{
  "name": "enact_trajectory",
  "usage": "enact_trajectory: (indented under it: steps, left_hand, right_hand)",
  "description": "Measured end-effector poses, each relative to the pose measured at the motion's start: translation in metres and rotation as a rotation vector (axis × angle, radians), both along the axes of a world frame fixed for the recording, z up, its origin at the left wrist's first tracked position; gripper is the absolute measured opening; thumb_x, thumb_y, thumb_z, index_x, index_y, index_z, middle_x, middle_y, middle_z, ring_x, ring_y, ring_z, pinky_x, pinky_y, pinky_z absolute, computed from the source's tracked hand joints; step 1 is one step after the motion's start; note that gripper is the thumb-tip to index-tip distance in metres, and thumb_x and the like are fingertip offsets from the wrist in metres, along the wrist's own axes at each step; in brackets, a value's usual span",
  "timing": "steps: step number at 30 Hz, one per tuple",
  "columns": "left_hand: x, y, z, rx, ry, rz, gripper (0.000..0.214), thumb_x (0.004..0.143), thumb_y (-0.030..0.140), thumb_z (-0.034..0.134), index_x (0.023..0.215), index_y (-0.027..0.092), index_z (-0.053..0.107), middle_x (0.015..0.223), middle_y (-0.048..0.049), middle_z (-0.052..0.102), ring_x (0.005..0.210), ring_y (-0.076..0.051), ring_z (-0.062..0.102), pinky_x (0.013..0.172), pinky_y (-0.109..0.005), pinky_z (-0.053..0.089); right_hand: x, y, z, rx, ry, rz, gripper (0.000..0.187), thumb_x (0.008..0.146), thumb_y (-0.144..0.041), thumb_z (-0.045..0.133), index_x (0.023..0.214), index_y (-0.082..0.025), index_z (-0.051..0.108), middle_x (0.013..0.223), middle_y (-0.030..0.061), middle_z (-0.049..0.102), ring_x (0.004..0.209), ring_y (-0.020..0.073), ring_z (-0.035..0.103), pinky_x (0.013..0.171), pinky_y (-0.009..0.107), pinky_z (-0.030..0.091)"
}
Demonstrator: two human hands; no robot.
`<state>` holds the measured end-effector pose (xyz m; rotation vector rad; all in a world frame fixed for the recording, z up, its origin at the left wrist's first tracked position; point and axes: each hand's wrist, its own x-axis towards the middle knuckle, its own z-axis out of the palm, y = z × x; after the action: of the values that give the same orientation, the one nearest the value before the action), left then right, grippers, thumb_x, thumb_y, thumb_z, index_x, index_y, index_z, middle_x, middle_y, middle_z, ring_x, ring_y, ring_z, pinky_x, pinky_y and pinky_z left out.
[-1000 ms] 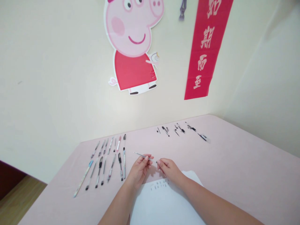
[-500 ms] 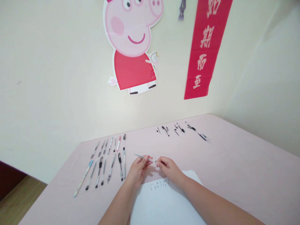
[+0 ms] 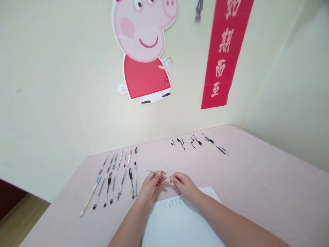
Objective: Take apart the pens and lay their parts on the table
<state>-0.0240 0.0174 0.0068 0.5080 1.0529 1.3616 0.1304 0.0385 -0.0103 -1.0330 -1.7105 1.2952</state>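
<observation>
My left hand (image 3: 152, 185) is closed around a slim grey pen (image 3: 150, 171), its thin end sticking out to the left past the thumb. On the other side, my right hand (image 3: 185, 185) pinches at the pen's right end, where a small dark bit shows between the fingertips. Whether that bit is a separate part, I cannot tell. Both hands are raised over the far edge of a white sheet of paper (image 3: 180, 226), which has several small written marks near its top.
Two rows of pens lie on the pink table (image 3: 257, 192) at the left, among them a long pen with a blue cap (image 3: 89, 197). Farther back on the right are groups of black pen parts (image 3: 197, 140). A wall with a pig cutout (image 3: 146, 79) and red banner (image 3: 221, 55) rises behind.
The pen's exposed left end has shifted slightly left. Both hands keep nearly the same place and grip, and the whole view has moved a little.
</observation>
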Motion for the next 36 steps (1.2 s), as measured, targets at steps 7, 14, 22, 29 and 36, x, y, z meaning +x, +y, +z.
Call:
enact_trajectory:
  steps: [7, 14, 22, 29, 36]
  left_hand:
    - [-0.0006, 0.0009, -0.0007, 0.002, -0.016, 0.007, 0.006, 0.074, 0.015, 0.065, 0.078, 0.011, 0.063, 0.082, -0.0054, 0.069, 0.065, -0.009, 0.065, 0.053, -0.014, 0.053]
    - [0.0003, 0.0015, -0.0003, 0.0, -0.007, 0.003, 0.007, 0.072, 0.015, 0.067, 0.076, 0.011, 0.063, 0.081, -0.0059, 0.069, 0.063, -0.009, 0.065, 0.052, -0.014, 0.053]
    - [-0.0001, 0.0013, -0.0017, -0.001, -0.006, 0.012, 0.006, 0.073, 0.015, 0.065, 0.077, 0.011, 0.063, 0.081, -0.006, 0.069, 0.064, -0.009, 0.065, 0.054, -0.015, 0.053]
    - [0.0001, 0.0013, -0.0005, -0.012, -0.011, 0.011, 0.006, 0.073, 0.014, 0.066, 0.077, 0.011, 0.062, 0.08, -0.006, 0.069, 0.063, -0.01, 0.065, 0.053, -0.015, 0.053]
    - [0.0013, 0.0001, 0.0031, 0.003, -0.011, 0.009, 0.006, 0.073, 0.014, 0.065, 0.076, 0.011, 0.062, 0.08, -0.006, 0.069, 0.063, -0.009, 0.065, 0.053, -0.014, 0.053]
  right_hand:
    - [0.0003, 0.0019, 0.0019, 0.006, 0.043, -0.042, 0.034, 0.077, -0.051, 0.05, 0.068, -0.018, 0.05, 0.055, -0.0039, 0.045, 0.052, 0.0106, 0.044, 0.05, 0.022, 0.036]
    - [0.0005, 0.0012, 0.0008, -0.041, 0.006, -0.016, 0.038, 0.08, -0.052, 0.043, 0.066, -0.018, 0.051, 0.047, -0.0058, 0.041, 0.042, 0.0087, 0.038, 0.043, 0.021, 0.031]
    - [-0.0017, 0.0058, -0.0043, -0.021, 0.066, -0.084, 0.023, 0.069, -0.038, 0.06, 0.073, -0.017, 0.052, 0.061, -0.0032, 0.049, 0.056, 0.0103, 0.044, 0.052, 0.022, 0.035]
    - [0.0, 0.0005, -0.0012, -0.076, 0.02, 0.02, 0.044, 0.083, -0.054, 0.034, 0.069, -0.016, 0.053, 0.048, -0.005, 0.042, 0.042, 0.0085, 0.04, 0.042, 0.021, 0.032]
    - [-0.0008, 0.0036, -0.0018, 0.017, 0.015, -0.062, 0.022, 0.075, -0.039, 0.054, 0.069, -0.018, 0.052, 0.056, -0.0039, 0.047, 0.052, 0.0102, 0.043, 0.049, 0.021, 0.034]
